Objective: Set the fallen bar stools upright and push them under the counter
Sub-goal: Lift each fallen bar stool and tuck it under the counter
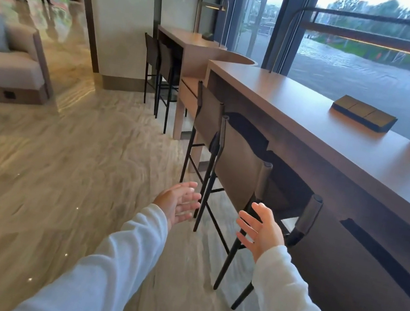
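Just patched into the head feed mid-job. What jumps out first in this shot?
Two open, empty hands, left hand and right hand, reach out in white sleeves toward the nearest bar stool, which stands upright against the long wooden counter on the right. A second upright stool sits just beyond it. Behind the counter, big windows show a wet street, and the glossy marble floor fills the left.

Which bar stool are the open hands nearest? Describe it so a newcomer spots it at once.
Start at the long wooden counter by the window. Two upright stools stand at its near side. It is the nearer stool, between the left hand and right hand; the farther stool sits beyond both.
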